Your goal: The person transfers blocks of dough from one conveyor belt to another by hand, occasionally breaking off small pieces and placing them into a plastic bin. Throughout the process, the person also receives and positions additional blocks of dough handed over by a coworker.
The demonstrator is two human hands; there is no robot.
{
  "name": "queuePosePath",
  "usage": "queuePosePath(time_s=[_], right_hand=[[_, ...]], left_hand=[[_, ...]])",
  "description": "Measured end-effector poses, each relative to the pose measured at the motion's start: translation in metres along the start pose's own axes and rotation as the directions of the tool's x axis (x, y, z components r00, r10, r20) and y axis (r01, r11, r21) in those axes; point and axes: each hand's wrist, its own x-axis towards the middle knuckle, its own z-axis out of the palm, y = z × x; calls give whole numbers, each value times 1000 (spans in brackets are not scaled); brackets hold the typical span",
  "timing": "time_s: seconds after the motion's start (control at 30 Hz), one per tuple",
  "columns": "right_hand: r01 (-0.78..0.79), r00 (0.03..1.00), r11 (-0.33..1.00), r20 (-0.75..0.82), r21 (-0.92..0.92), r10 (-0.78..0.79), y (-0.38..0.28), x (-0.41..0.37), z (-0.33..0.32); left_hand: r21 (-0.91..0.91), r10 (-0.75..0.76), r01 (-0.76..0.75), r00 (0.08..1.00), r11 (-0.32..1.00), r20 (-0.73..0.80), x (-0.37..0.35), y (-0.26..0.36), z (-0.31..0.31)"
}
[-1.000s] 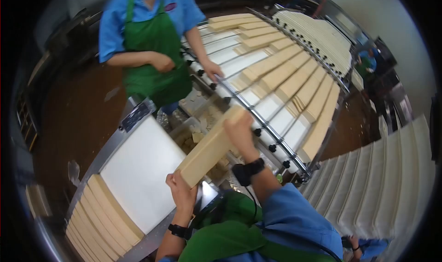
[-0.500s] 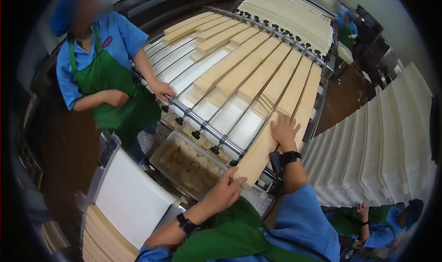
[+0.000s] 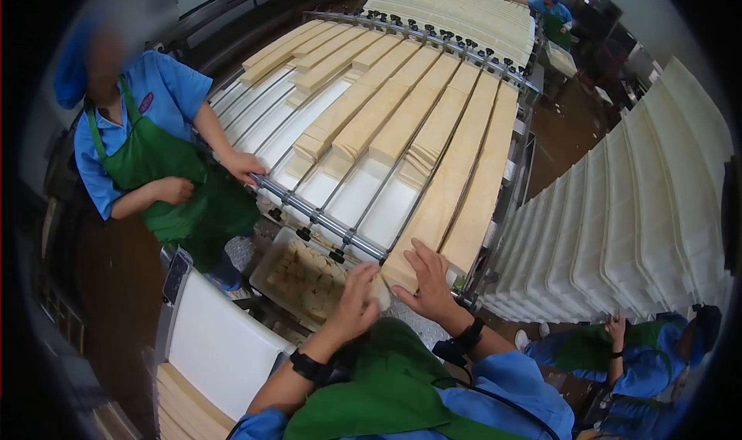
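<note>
A long row of thin, pale dough sheets [image 3: 433, 223] lies in a lane of the conveyor, its near end reaching past the front bar. At that end my left hand [image 3: 354, 305] has its fingers closed on a small bunch of dough sheets [image 3: 379, 291], tilted away from the row. My right hand [image 3: 430, 282] rests on the top of the row with fingers spread, its thumb down by the end face. A neighbouring row of dough sheets [image 3: 471, 231] runs along its right side.
Below the front bar [image 3: 332, 222] sits a plastic bin [image 3: 267, 274] of loose dough pieces. To the left a co-worker [image 3: 147, 138] grips the bar. A white belt [image 3: 220, 339] stands at lower left, and tall hanging pale sheets [image 3: 603, 216] fill the right side.
The row has slid toward me and over the bar. My right hand has come back to its near end, and my left hand now has a small bunch apart from the row.
</note>
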Motion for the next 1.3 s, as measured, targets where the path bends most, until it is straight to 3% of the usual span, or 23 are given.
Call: queuePosePath(time_s=[0.13,0.2,0.23,0.3,0.4,0.47,0.5,0.6,0.63,0.7,0.8,1.3], right_hand=[[134,989,987,-50,-89,-138,13,-5,5],[398,914,896,-5,-196,-406,18,-6,6],[397,914,896,-5,-197,-406,17,-4,5],[402,911,884,8,-238,-412,13,0,4],[408,912,903,20,-136,-409,19,2,2],[420,907,899,28,-124,-420,23,2,2],[434,901,895,37,-107,-432,25,3,1],[452,892,880,56,-147,-449,29,2,4],[462,886,873,59,-155,-459,30,1,5],[355,932,926,-33,-131,-362,30,-1,7],[294,948,947,-85,-134,-306,28,1,7],[263,957,944,-67,-200,-281,22,3,8]], left_hand=[[57,-58,68,986,996,-159,-36,-30,-25],[23,-165,181,934,983,-318,-57,-43,-40],[23,-163,180,934,983,-318,-70,-47,-46],[372,-277,418,884,829,-376,-103,-57,-56],[377,-334,455,877,807,-345,-160,-86,-64],[494,-457,556,831,668,-317,-181,-85,-62],[489,-454,556,831,672,-322,-191,-84,-59],[541,-193,315,943,780,-270,-200,-81,-56],[536,-184,312,942,784,-279,-201,-79,-56],[370,-338,455,878,810,-339,-206,-80,-55],[276,-354,470,855,839,-380,-207,-85,-54],[291,-329,461,853,839,-405,-211,-84,-55]])
